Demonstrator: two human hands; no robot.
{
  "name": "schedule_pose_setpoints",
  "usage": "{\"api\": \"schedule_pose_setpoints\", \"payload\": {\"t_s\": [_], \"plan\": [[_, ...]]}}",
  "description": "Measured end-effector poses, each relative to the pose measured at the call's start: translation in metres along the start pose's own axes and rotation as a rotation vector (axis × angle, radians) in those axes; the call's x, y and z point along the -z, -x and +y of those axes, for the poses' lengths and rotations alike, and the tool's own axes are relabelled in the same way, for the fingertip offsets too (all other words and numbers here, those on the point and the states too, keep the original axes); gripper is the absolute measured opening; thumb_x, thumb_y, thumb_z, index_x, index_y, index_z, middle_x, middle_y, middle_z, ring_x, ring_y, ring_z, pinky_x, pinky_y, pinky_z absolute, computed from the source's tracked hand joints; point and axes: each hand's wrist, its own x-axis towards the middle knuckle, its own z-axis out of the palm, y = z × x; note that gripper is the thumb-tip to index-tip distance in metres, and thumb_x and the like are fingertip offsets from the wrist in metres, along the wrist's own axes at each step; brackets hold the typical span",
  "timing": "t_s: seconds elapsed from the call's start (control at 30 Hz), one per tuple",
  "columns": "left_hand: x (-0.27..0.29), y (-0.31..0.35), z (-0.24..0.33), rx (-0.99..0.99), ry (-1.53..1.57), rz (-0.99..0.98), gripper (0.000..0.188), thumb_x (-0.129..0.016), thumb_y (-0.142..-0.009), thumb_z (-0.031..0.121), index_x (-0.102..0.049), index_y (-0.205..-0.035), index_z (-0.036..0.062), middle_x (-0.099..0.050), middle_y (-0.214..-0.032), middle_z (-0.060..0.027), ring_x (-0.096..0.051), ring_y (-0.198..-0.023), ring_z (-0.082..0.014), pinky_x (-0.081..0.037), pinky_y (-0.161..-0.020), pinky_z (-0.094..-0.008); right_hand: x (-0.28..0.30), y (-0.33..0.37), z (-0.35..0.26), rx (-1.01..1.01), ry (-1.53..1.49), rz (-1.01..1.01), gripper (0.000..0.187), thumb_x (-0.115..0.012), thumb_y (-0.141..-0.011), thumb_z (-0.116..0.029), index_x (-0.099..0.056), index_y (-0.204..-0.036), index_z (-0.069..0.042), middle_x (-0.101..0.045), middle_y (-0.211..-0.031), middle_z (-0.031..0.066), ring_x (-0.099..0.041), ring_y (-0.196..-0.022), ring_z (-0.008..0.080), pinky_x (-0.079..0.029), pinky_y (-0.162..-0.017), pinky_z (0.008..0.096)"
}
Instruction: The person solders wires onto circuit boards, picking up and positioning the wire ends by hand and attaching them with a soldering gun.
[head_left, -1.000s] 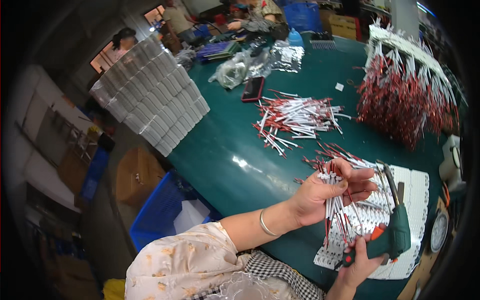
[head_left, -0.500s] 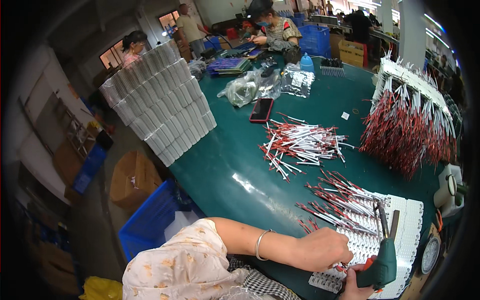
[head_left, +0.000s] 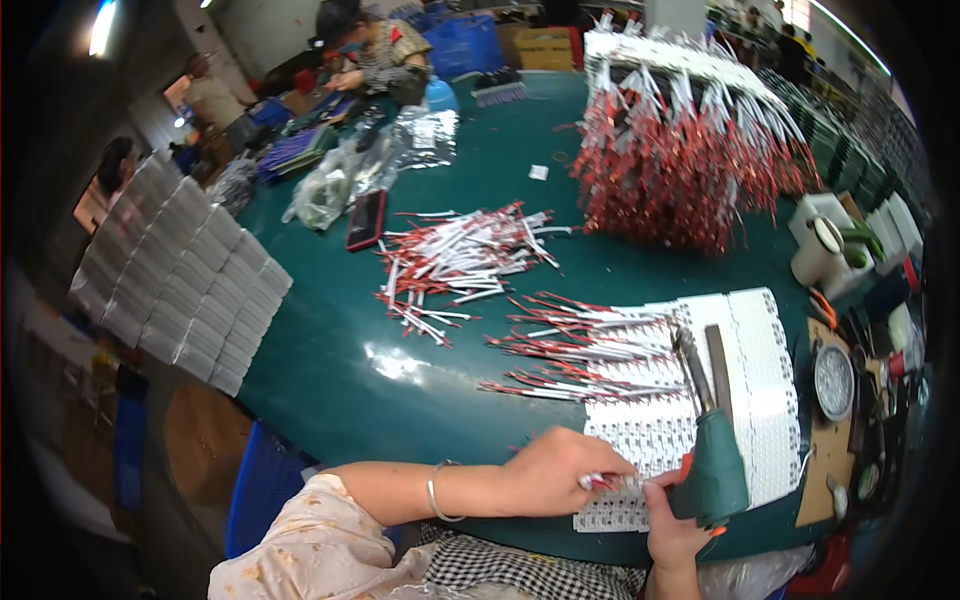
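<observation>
The white panel [head_left: 745, 340] lay flat on the green table [head_left: 480, 440] in front of you, its near edge just under your hands. Rows of red-and-white wires [head_left: 600, 350] lay across its far left part, their red ends sticking out past the edge; whether each was fixed there was too small to tell. The nearer left rows showed no wires, so the panel looked only partly filled. Your left hand [head_left: 565, 470] was curled tightly around a small wire bundle [head_left: 603, 481], its fingertips near your right thumb. Your right hand [head_left: 675, 530] was wrapped around the handle of a green tool [head_left: 722, 465], whose metal tip reached over the panel. A loose wire pile [head_left: 460, 250] lay beyond, seemingly unused supply. Further off, a raised wired stack [head_left: 690, 150] trailed a thick fringe of wires, which suggested panels already filled.
</observation>
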Motion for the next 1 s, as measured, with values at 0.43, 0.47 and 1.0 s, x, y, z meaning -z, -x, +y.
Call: {"api": "schedule_pose_setpoints", "payload": {"t_s": [0.43, 0.47, 1.0], "plan": [[0.026, -0.008, -0.052, 0.033, -0.432, 0.12, 0.03, -0.07, -0.065, -0.009, -0.072, -0.091, 0.0069, -0.061, -0.07, -0.0068, -0.06, -0.063, -0.0216, -0.048, -0.056, -0.0315, 0.062, 0.003, -0.028, -0.356, -0.294, 0.072, 0.069, -0.077, -0.072, -0.011, -0.038, -0.125, 0.009, -0.057, -0.066, 0.0118, -0.055, -0.046, 0.0163, -0.046, -0.04, 0.0257], [0.024, -0.008, -0.054, 0.041, -0.414, 0.101, 0.03, -0.07, -0.065, -0.009, -0.072, -0.091, 0.0069, -0.061, -0.07, -0.0068, -0.06, -0.063, -0.0216, -0.048, -0.056, -0.0315, 0.064, 0.006, -0.028, -0.377, -0.283, 0.086, 0.069, -0.077, -0.072, -0.011, -0.038, -0.125, 0.009, -0.057, -0.066, 0.0118, -0.055, -0.046, 0.0163, -0.046, -0.04, 0.0257], [0.016, 0.009, -0.069, 0.033, -0.445, -0.013, 0.038, -0.064, -0.059, -0.016, -0.069, -0.091, 0.0038, -0.057, -0.07, -0.0064, -0.061, -0.062, -0.0198, -0.05, -0.055, -0.0311, 0.068, 0.03, -0.029, -0.541, -0.256, 0.034, 0.074, -0.081, -0.068, -0.014, -0.041, -0.124, 0.013, -0.058, -0.079, 0.0165, -0.055, -0.048, 0.0168, -0.048, -0.04, 0.0264]]}}
